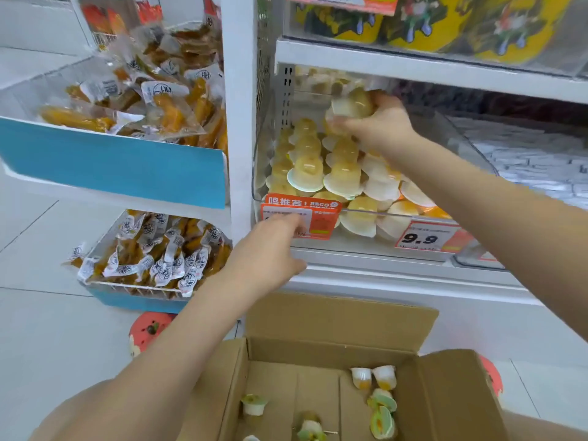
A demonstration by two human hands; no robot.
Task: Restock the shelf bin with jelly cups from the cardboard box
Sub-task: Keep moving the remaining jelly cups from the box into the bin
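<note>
A clear shelf bin (259, 173) holds several yellow jelly cups (342, 178) stacked in rows. My right hand (378, 125) reaches into the bin from the right and grips a jelly cup (353, 103) above the stack. My left hand (270, 246) is at the bin's front lip, fingers touching the orange price tag (321, 219); whether they grip it is unclear. Below, an open cardboard box (337, 323) holds several loose jelly cups (383, 377) on its bottom.
Left of the white shelf post (238, 122) are two blue-fronted bins of packaged yellow snacks (152, 103). A shelf above carries yellow packets (445, 23). A 9.9 price label (423, 238) hangs on the bin front. Pale tiled floor (47, 329) lies at left.
</note>
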